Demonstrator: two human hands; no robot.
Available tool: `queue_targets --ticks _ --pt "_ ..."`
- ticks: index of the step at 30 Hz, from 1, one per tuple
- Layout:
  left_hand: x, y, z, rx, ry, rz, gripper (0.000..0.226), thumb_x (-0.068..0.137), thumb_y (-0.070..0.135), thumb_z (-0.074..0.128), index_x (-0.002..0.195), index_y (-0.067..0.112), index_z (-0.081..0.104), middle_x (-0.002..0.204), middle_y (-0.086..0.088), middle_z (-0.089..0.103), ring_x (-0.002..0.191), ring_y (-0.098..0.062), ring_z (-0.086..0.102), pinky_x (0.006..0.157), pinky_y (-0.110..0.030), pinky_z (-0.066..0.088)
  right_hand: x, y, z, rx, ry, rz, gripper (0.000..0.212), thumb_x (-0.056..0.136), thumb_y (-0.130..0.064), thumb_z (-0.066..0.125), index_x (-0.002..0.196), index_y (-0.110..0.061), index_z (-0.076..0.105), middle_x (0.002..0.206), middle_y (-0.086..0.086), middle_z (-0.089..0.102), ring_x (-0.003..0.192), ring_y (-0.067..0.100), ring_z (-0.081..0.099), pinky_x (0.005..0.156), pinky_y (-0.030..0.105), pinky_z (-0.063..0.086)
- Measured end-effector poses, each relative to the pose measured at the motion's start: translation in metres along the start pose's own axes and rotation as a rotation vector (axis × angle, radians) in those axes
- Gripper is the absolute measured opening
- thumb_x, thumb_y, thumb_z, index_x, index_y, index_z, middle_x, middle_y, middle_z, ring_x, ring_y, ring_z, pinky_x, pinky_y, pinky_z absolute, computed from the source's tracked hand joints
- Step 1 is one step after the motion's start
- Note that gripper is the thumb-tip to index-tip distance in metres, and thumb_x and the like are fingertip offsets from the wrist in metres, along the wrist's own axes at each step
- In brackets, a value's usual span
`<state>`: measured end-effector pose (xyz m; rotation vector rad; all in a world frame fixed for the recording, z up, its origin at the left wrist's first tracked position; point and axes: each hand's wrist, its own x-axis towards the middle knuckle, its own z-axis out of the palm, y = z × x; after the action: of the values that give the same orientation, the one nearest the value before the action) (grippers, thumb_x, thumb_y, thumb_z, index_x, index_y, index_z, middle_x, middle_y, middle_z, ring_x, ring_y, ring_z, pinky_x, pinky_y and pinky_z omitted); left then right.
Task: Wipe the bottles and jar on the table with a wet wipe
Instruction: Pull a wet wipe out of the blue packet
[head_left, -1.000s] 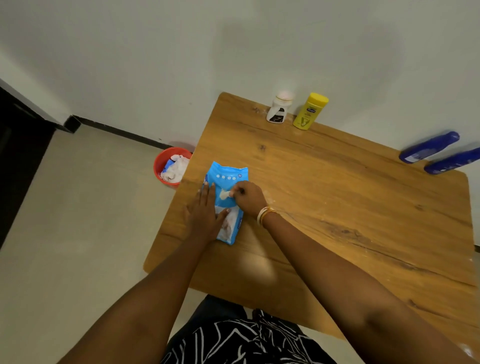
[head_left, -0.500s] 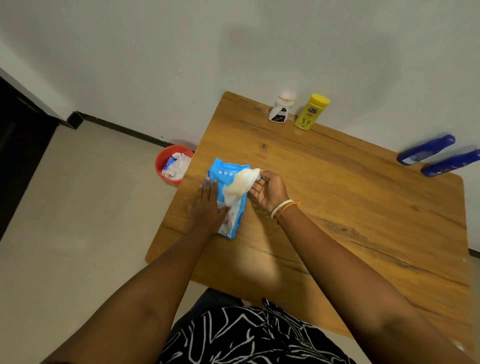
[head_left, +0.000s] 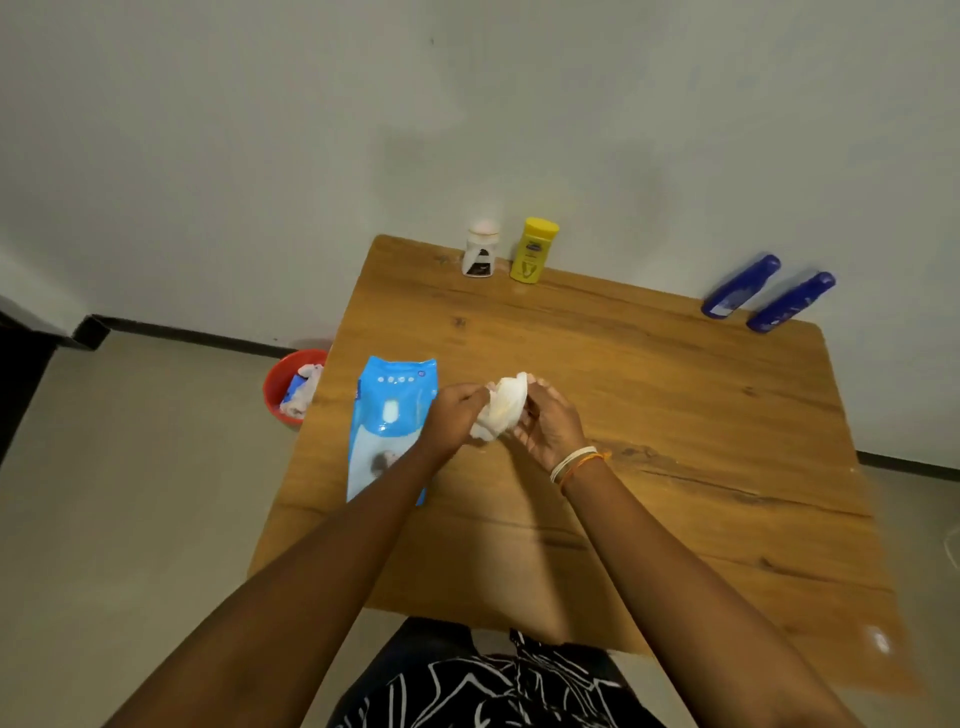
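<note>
Holding wet wipe (head_left: 501, 410) above mid-table (head_left: 675, 415), left hand (head_left: 454, 415) and right hand (head_left: 550, 423) both pinching it. I judge it limp, damp, light: bunch it in one palm. Bottles, jar at far edge look light, tippy; grip mid-body.

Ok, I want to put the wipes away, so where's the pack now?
In the head view the pack lies flat near the table's left edge, just left of the left hand.
</note>
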<state>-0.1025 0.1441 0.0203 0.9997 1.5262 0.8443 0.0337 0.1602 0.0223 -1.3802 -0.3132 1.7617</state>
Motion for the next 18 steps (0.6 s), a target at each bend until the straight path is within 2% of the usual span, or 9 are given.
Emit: queue_targets --ticks 3,4,7,10,12,16,18 --pt "-0.002 0.024 0.039 -0.196 -0.081 -0.127 0.015 0.092 0.013 0.060 0.083 0.005 0.069 0.071 -0.006 0.065 0.064 -0.014 0.059 0.057 -0.024 0.044 -0.011 -0.021 -0.032 0.062 0.017 -0.055 0.009 0.094 -0.013 0.055 0.087 -0.016 0.058 0.075 0.008 0.070 0.064 0.019 0.067 0.057 0.032 0.056" --pt "-0.005 0.030 0.052 -0.184 -0.108 -0.128 0.013 0.092 0.011 0.061 0.084 0.003 0.069 0.066 -0.004 0.064 0.057 -0.012 0.057 0.054 -0.023 0.041 -0.015 -0.030 -0.045 0.092 0.015 -0.069 0.010 0.095 -0.011 0.053 0.087 -0.014 0.058 0.072 0.010 0.070 0.061 0.020 0.067 0.056 0.031 0.056" --pt "-0.015 0.047 0.096 -0.061 -0.167 -0.101 0.015 0.089 0.006 0.062 0.095 -0.006 0.067 0.063 -0.008 0.056 0.044 -0.007 0.048 0.045 -0.020 0.038 -0.029 -0.057 -0.090 0.132 0.041 -0.090 0.012 0.095 -0.009 0.052 0.085 -0.014 0.057 0.081 0.012 0.061 0.067 0.022 0.060 0.062 0.033 0.052" --pt "-0.027 0.065 0.146 -0.048 -0.124 -0.042 0.012 0.088 0.009 0.065 0.085 -0.003 0.065 0.064 -0.006 0.057 0.047 -0.005 0.048 0.046 -0.018 0.039 -0.044 -0.082 -0.138 0.143 0.094 -0.085 0.014 0.096 -0.013 0.052 0.084 -0.018 0.058 0.080 0.006 0.061 0.067 0.017 0.061 0.057 0.029 0.053" --pt "-0.032 0.079 0.178 -0.074 -0.083 -0.009 0.013 0.090 0.009 0.064 0.083 -0.001 0.061 0.069 -0.005 0.058 0.054 -0.007 0.049 0.047 -0.017 0.040 -0.049 -0.098 -0.169 0.151 0.130 -0.090 0.016 0.097 -0.015 0.050 0.084 -0.019 0.058 0.079 0.003 0.063 0.068 0.015 0.062 0.063 0.032 0.052" --pt "-0.042 0.098 0.236 -0.112 -0.111 -0.002 0.011 0.095 0.009 0.053 0.085 0.008 0.055 0.062 -0.004 0.050 0.045 -0.010 0.044 0.039 -0.015 0.034 -0.055 -0.124 -0.226 0.139 0.145 -0.088 0.015 0.100 -0.019 0.043 0.095 -0.016 0.057 0.086 0.003 0.069 0.080 0.018 0.065 0.085 0.041 0.050" --pt "-0.050 0.103 0.265 -0.073 -0.143 0.028 0.009 0.096 0.010 0.050 0.089 0.008 0.053 0.066 -0.003 0.051 0.051 -0.013 0.046 0.044 -0.019 0.038 -0.061 -0.136 -0.248 0.087 0.151 -0.081 0.013 0.099 -0.027 0.046 0.103 -0.018 0.054 0.095 0.006 0.067 0.086 0.020 0.064 0.085 0.041 0.050"
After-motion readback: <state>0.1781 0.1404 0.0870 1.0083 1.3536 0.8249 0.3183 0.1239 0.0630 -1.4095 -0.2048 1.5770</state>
